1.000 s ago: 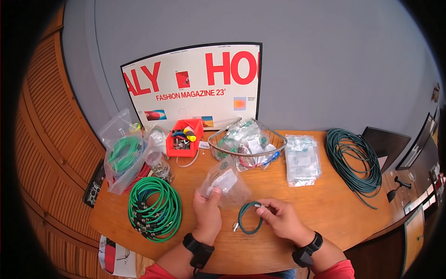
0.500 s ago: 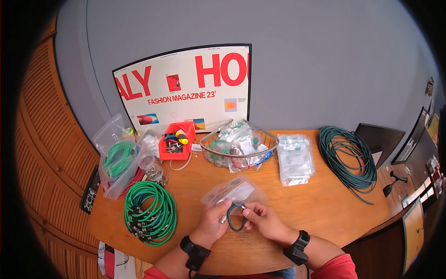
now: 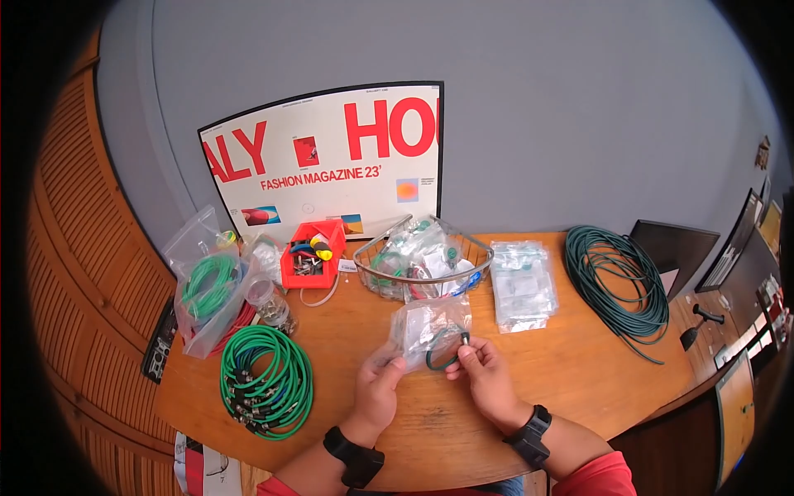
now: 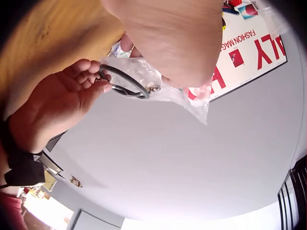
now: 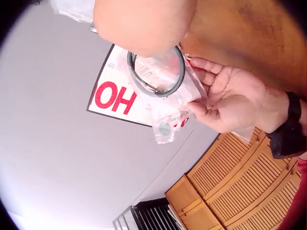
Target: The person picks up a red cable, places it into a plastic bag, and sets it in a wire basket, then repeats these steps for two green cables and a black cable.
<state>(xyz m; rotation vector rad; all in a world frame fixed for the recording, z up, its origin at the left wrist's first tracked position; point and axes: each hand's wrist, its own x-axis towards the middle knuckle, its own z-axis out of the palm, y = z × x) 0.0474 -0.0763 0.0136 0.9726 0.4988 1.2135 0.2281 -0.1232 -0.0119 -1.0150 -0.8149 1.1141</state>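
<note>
A small dark green cable loop [image 3: 447,348] sits partly inside the mouth of a clear plastic bag [image 3: 426,323], held above the wooden table [image 3: 579,372]. The right hand [image 3: 488,376] pinches the loop's near side between thumb and fingertips [image 4: 88,76] (one metal connector shows inside the plastic). The left hand [image 3: 376,388] pinches the bag's lower edge, its fingers [image 5: 211,76] curled under the plastic. Just behind stands a wire basket [image 3: 422,273] of bagged cables.
</note>
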